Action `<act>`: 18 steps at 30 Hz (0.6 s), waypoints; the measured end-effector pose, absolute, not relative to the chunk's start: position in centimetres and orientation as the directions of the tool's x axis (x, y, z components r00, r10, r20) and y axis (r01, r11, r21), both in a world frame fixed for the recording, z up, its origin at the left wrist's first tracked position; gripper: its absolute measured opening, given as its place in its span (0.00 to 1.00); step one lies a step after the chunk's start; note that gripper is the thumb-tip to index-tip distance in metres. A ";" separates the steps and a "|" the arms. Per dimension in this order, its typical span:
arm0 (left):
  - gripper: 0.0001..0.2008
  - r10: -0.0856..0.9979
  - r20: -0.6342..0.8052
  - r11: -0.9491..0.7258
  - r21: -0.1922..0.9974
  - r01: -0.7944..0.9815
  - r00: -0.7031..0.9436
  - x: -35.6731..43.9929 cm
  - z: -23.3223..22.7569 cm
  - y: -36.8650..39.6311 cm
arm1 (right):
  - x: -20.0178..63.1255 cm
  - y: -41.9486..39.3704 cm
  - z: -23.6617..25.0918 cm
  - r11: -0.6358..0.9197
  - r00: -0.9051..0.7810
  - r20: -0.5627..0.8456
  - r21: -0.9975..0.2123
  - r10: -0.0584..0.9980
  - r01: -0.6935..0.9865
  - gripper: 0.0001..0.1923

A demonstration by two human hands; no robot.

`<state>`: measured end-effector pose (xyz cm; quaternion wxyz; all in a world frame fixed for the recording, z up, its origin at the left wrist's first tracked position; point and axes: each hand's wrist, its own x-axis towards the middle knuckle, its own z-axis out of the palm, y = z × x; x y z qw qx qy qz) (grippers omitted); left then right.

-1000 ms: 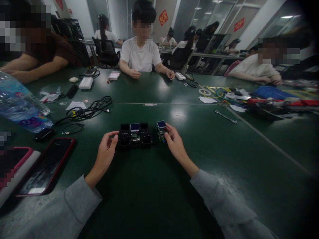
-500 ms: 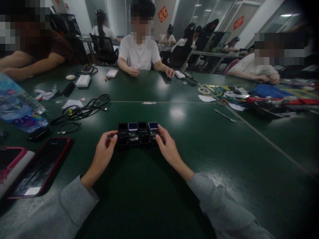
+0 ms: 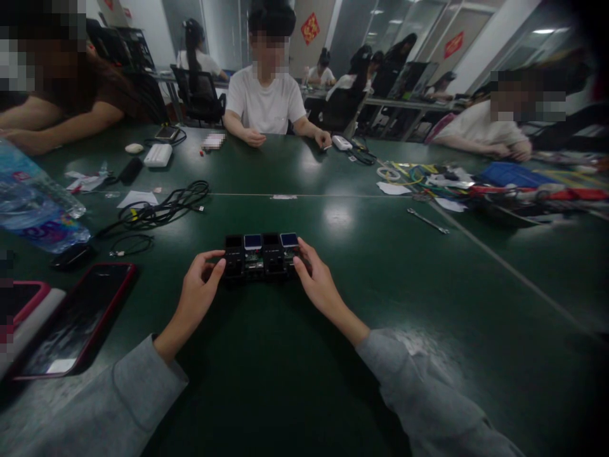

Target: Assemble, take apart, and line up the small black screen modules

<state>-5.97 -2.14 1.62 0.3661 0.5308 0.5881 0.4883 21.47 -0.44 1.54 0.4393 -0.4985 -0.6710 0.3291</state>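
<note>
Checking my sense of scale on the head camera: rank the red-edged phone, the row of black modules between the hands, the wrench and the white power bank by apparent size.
1. Red-edged phone, though nearest the camera.
2. Row of black modules.
3. Wrench and white power bank: too alike and too far off to rank.

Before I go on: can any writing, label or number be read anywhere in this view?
None can be read.
Water bottle label: coloured print, too blurred.
Red wall signs: gold marks, too small.
Small screens on the row of modules: plain blue, no text visible.
</note>
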 end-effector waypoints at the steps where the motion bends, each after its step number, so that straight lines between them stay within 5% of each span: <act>1: 0.21 0.982 0.086 -0.039 0.964 0.262 -0.168 -5.9 1.7 -2.2 | 21.5 -0.5 1.5 0.282 -0.119 0.256 -0.881 0.960 0.380 0.28; 5: 0.19 0.980 0.084 -0.043 0.975 0.219 -0.182 -5.8 1.9 -2.2 | 21.4 -0.5 1.4 0.263 -0.102 0.243 -0.895 0.965 0.359 0.29; 9: 0.13 0.922 0.170 -0.123 0.980 0.153 -0.348 -6.0 1.8 -2.0 | 21.7 0.0 1.2 0.270 0.104 0.316 -0.910 0.943 0.315 0.23; 13: 0.28 0.856 0.174 -0.157 0.985 0.076 -0.487 -6.3 1.7 -1.8 | 22.4 0.5 1.3 0.291 0.338 0.416 -0.885 0.844 0.363 0.09; 18: 0.27 0.886 0.145 -0.177 0.984 -0.033 -0.441 -6.4 1.6 -1.6 | 22.6 0.4 1.4 0.292 0.311 0.397 -0.897 0.864 0.333 0.18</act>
